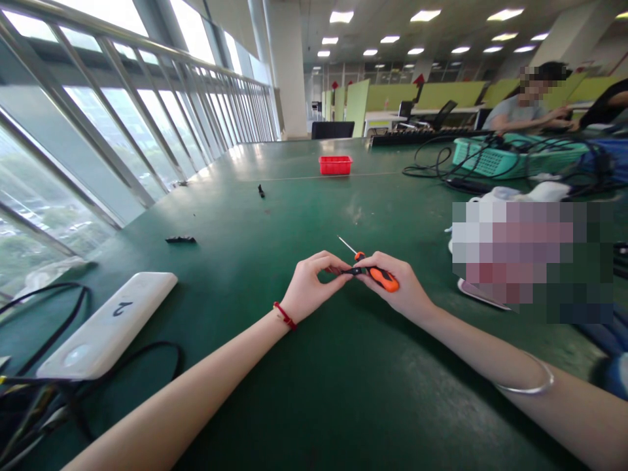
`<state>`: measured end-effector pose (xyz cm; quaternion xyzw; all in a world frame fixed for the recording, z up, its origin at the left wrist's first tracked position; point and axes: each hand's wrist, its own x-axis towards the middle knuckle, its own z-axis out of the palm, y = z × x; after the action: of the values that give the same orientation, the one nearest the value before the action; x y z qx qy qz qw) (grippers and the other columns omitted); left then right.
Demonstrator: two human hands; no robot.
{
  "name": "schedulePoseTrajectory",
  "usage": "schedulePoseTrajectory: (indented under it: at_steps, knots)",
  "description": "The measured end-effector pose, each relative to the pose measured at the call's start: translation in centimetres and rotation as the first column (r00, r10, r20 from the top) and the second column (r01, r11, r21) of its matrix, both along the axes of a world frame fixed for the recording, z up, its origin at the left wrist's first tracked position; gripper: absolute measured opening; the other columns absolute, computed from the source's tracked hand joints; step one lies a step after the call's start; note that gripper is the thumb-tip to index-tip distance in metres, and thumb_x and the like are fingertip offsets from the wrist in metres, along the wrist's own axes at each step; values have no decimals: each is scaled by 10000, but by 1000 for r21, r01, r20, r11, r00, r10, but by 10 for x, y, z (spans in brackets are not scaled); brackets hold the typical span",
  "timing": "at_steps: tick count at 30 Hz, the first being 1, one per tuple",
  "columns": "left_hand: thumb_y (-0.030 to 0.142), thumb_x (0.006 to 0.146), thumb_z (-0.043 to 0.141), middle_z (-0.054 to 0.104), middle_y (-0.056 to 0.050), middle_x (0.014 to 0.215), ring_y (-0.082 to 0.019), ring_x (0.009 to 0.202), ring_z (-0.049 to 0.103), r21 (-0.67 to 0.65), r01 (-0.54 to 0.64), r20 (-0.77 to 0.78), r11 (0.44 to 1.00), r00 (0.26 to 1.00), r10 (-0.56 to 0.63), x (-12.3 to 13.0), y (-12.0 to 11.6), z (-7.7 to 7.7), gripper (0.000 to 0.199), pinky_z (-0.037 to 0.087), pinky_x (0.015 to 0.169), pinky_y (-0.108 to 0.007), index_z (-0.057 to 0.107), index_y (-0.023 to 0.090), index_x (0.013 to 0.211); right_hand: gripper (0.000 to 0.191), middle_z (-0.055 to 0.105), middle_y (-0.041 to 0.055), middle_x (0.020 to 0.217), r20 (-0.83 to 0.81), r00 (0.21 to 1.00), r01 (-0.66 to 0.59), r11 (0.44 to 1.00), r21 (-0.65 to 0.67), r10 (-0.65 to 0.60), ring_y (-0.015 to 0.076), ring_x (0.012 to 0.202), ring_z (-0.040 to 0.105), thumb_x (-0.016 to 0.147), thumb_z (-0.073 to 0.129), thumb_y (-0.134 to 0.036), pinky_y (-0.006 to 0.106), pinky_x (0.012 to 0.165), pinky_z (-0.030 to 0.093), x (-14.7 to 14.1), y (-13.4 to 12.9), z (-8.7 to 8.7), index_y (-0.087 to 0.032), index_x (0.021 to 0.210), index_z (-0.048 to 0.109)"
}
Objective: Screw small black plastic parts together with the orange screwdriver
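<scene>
Screwdriver [385, 279] sits gripped in the right hand [403, 281], its tip off the small black piece [354, 271]. The left hand [311, 281] pinches that piece above the table [314, 392]. The job looks unfinished; how far along, I can't tell.

We see a dark mark [122, 309], apparently a 2 turned sideways; it stands on the white case [110, 337], lying left of our left hand [310, 282].

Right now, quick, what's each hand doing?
Left hand: closed, fingers pinching a small black part.
Right hand: closed, holding the screwdriver; can't tell if it pinches the black part too.
</scene>
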<state>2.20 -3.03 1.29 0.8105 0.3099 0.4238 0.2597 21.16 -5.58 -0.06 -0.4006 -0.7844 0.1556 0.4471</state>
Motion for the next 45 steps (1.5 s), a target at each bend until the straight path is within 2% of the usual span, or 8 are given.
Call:
schedulePoseTrajectory:
  at_steps: [5,11,19,25,32,36,40,45]
  knots:
    - [219,728,664,657,-44,808,-125,711,617,-196,76,23,978,997,-73,-3,6,-3,104,529,700,-261,699,147,795,146,605,22,832,21,997,-73,997,-35,74,141,763,582,810,562,-217,275,714,452,4,3,0,-226,941,624]
    - [227,743,651,675,-47,820,-128,714,630,-202,67,10,977,998,-66,-3,7,-5,115,531,704,-257,717,156,805,133,625,22,829,6,995,-102,993,-60,102,139,754,592,800,572,-228,277,716,459,6,6,0,-217,921,627]
    - [198,800,567,680,-39,825,-125,733,626,52,18,-111,998,994,-13,-2,3,-5,154,509,708,-247,690,165,888,122,645,22,822,-37,997,-79,990,-113,75,145,748,608,770,600,-247,278,714,466,5,6,-2,-193,876,623]
    - [192,800,534,673,-38,839,-150,775,597,298,-13,-237,954,967,88,-2,0,-8,164,495,704,-278,672,183,888,129,654,21,824,-10,997,-76,990,-117,75,151,743,614,769,586,-254,288,708,476,5,6,-2,-201,879,626]
    - [180,782,535,664,-34,803,-150,746,583,363,-11,-315,932,940,134,-2,0,-9,134,484,673,-266,656,166,839,142,649,22,858,61,996,-60,988,-141,69,157,779,609,776,582,-278,289,724,468,4,6,-4,-204,892,617]
    - [149,787,502,655,-36,796,-146,742,576,401,-24,-355,916,918,180,-2,0,-10,163,480,671,-259,652,166,847,140,625,24,868,174,985,19,992,-125,3,161,787,584,773,582,-280,298,721,450,0,7,-7,-211,893,597]
    - [142,803,480,638,-42,790,-150,741,564,488,-23,-429,873,864,262,-7,5,-10,174,468,658,-259,647,166,846,107,594,26,798,326,937,153,987,-56,-126,165,726,549,773,575,-282,299,672,424,-15,10,-6,-210,853,580]
    - [145,828,465,617,-52,786,-163,721,541,610,87,-552,787,760,343,-21,20,-6,165,446,619,-270,627,150,854,112,581,19,780,395,898,230,972,-45,-194,152,664,526,734,602,-286,270,600,377,-38,27,-4,-215,820,586]
